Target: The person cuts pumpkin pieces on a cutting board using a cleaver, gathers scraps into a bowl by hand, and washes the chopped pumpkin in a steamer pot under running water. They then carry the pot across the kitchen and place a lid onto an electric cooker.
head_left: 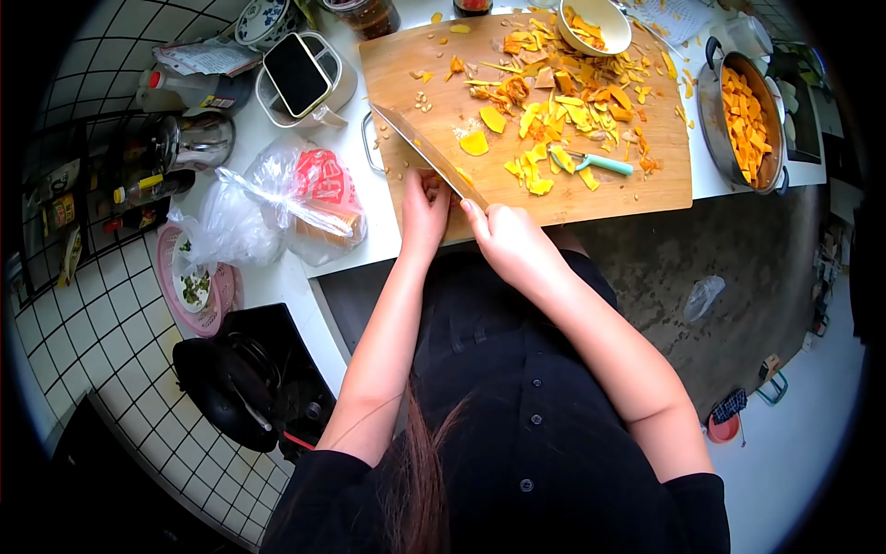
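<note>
Through the head camera I am watching what I judge to be the cutting step: the right hand (512, 235) is wrapping its fingers around the handle of a long knife (430, 152), whose blade is slanting toward the far left over the near-left part of the cutting board (628, 198). The left hand (426, 208) is resting right beside the blade near the board's front edge, fingers curling inward; the blade is partly hiding them, so I cannot tell whether they are gripping anything. As I am reading it, the next move is calling for those fingertips to stay tucked back from the edge while the knife is working. The orange chunks (741, 125), firm-looking and blocky, are filling the metal pot (717, 134) at the far right. Across the smooth, pale-grained wood, thin yellow peel scraps (537, 175) are lying flat or curling, with stringy orange pulp (512, 90) and flat oval seeds (422, 100) among the mess. A peeler (606, 165) with a slick mint-green handle is lying among the scraps, and a rounded cream bowl (615, 22) is holding more orange bits at the far edge.
</note>
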{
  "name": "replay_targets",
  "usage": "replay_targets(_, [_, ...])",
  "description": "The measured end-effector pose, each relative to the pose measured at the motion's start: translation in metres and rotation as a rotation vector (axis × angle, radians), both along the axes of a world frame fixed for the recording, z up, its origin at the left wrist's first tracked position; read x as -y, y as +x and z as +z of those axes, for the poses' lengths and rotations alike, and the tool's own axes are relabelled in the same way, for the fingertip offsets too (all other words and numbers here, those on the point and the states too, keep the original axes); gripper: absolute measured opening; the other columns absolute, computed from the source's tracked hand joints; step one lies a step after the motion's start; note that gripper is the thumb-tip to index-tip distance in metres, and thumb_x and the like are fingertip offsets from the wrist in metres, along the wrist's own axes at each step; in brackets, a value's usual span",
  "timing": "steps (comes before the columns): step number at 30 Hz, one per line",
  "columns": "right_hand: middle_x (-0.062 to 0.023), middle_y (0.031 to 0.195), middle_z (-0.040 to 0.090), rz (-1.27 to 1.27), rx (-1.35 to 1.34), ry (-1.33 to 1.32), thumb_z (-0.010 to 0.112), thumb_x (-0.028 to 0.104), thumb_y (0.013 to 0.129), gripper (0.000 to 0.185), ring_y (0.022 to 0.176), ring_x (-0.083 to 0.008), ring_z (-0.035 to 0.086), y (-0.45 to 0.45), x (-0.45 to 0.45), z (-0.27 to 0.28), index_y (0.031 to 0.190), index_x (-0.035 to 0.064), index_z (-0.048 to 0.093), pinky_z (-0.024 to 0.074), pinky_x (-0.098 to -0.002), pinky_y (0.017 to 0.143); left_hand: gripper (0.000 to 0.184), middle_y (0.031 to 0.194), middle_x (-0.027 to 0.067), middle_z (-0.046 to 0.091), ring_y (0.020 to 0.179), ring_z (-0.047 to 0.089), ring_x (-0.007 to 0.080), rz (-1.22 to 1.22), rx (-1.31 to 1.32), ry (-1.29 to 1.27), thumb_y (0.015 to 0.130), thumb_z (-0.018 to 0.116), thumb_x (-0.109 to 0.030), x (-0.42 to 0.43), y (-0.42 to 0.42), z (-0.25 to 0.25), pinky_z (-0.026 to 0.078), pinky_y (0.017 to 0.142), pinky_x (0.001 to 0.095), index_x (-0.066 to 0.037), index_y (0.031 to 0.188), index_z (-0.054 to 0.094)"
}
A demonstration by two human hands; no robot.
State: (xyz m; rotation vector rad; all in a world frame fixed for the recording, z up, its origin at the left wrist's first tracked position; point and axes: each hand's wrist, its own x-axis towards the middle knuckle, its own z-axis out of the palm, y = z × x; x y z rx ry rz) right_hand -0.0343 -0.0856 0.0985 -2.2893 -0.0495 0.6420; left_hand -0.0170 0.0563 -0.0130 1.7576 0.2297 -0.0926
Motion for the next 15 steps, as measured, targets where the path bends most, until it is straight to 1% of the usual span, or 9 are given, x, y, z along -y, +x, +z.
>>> replay_targets(2, [-0.0295, 0.065, 0.053, 0.016, -0.015, -0.024, 0.038, 0.036, 0.095, 0.053, 0.069, -0.0453, 0.055, 0.002, -0.002, -0.002, 0.070, -0.0084, 0.054, 0.0440, -0.0484, 0.064, 0.016, 0.086, 0.0128, 0.058, 0.072, 0.059, 0.0166, -0.012, 0.011, 0.061, 0.086, 0.054, -0.003, 0.000, -0.001, 0.000, 0.048, 0.063, 0.0251, 0.001, 0.098, 0.043])
replay_targets(3, [-0.0294, 0.064, 0.053, 0.027, 0.037, -0.016, 0.038, 0.037, 0.095, 0.054, 0.068, -0.0450, 0.055, 0.002, -0.002, -0.006, 0.069, -0.0085, 0.054, 0.0439, -0.0480, 0.064, 0.016, 0.086, 0.0131, 0.058, 0.072, 0.059, 0.0168, -0.017, 0.016, 0.092, 0.086, 0.054, -0.003, 0.000, -0.001, 0.001, 0.048, 0.063, 0.0252, 0.001, 0.098, 0.043])
replay_targets(5, [-0.0291, 0.063, 0.053, 0.049, 0.142, 0.004, 0.037, 0.039, 0.095, 0.058, 0.067, -0.0445, 0.055, 0.004, -0.002, -0.015, 0.067, -0.0086, 0.054, 0.0439, -0.0472, 0.063, 0.017, 0.085, 0.0126, 0.057, 0.071, 0.059, 0.0159, -0.020, -0.014, 0.036, 0.087, 0.054, -0.002, -0.002, -0.004, -0.009, 0.049, 0.063, 0.0250, 0.001, 0.099, 0.042])
replay_targets(8, [-0.0283, 0.066, 0.056, -0.040, -0.106, 0.097, 0.036, 0.040, 0.094, 0.057, 0.070, -0.0432, 0.058, 0.018, 0.006, -0.010, 0.073, -0.0070, 0.059, 0.0470, -0.0471, 0.066, 0.017, 0.084, 0.0113, 0.057, 0.068, 0.059, 0.0142, -0.020, -0.096, -0.034, 0.087, 0.053, -0.001, 0.001, -0.001, 0.003, 0.050, 0.061, 0.0243, 0.001, 0.099, 0.040])
replay_targets(9, [-0.0285, 0.065, 0.055, -0.072, -0.119, 0.126, 0.037, 0.042, 0.094, 0.059, 0.067, -0.0425, 0.058, 0.019, 0.008, -0.012, 0.070, -0.0077, 0.057, 0.0458, -0.0462, 0.064, 0.017, 0.084, 0.0108, 0.056, 0.067, 0.059, 0.0135, -0.019, -0.131, -0.056, 0.087, 0.053, -0.001, 0.002, -0.001, 0.008, 0.050, 0.061, 0.0241, 0.001, 0.099, 0.040])
replay_targets(11, [-0.0291, 0.062, 0.053, -0.137, -0.148, 0.182, 0.037, 0.046, 0.094, 0.064, 0.061, -0.0412, 0.056, 0.019, 0.010, -0.017, 0.065, -0.0091, 0.054, 0.0435, -0.0443, 0.060, 0.018, 0.081, 0.0092, 0.054, 0.065, 0.059, 0.0123, -0.007, -0.146, -0.144, 0.088, 0.053, -0.001, 0.002, -0.001, 0.000, 0.051, 0.058, 0.0236, 0.000, 0.098, 0.038])
replay_targets(12, [-0.0280, 0.061, 0.053, -0.130, -0.174, 0.135, 0.037, 0.046, 0.094, 0.063, 0.061, -0.0400, 0.056, 0.020, 0.010, -0.019, 0.066, -0.0089, 0.054, 0.0437, -0.0435, 0.061, 0.018, 0.081, 0.0091, 0.054, 0.065, 0.059, 0.0123, 0.003, -0.151, -0.176, 0.088, 0.053, -0.001, 0.002, -0.001, -0.003, 0.051, 0.058, 0.0237, 0.000, 0.098, 0.038])
replay_targets(13, [-0.0288, 0.064, 0.055, -0.135, -0.160, 0.121, 0.037, 0.045, 0.093, 0.062, 0.065, -0.0413, 0.057, 0.017, 0.009, -0.027, 0.069, -0.0085, 0.056, 0.0446, -0.0446, 0.063, 0.018, 0.081, 0.0090, 0.054, 0.066, 0.059, 0.0122, 0.011, -0.154, -0.208, 0.088, 0.053, -0.001, 0.001, -0.001, -0.005, 0.051, 0.057, 0.0238, 0.000, 0.098, 0.038])
replay_targets(15, [-0.0303, 0.070, 0.057, -0.141, -0.121, 0.095, 0.038, 0.045, 0.093, 0.061, 0.073, -0.0437, 0.058, 0.010, 0.008, -0.046, 0.074, -0.0078, 0.061, 0.0465, -0.0467, 0.067, 0.020, 0.080, 0.0088, 0.053, 0.065, 0.059, 0.0121, -0.025, -0.173, -0.182, 0.088, 0.054, -0.001, -0.002, 0.000, -0.006, 0.051, 0.056, 0.0239, 0.000, 0.098, 0.037])
